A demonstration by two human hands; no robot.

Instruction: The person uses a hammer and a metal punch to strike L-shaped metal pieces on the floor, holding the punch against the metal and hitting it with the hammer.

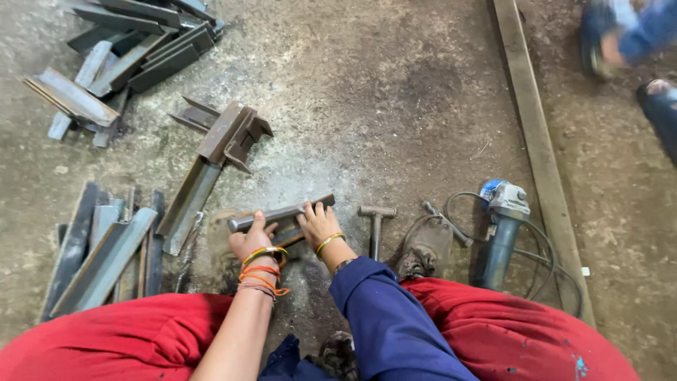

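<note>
Fingers [307,209] on one steel bar [281,213], one hammer [376,224]

Both hands grip one short steel angle piece [281,214] on the concrete floor [381,92]: left hand [252,240] at its near end, right hand [319,224] toward its far end. A hammer [376,224] lies just right of it (head away from the person), an angle grinder [502,229] farther right. Cut steel sections [106,247] are stacked left.

Dusty floor [395,85]: steel offcuts [113,247], hammer [376,220], grinder [502,226].
</note>
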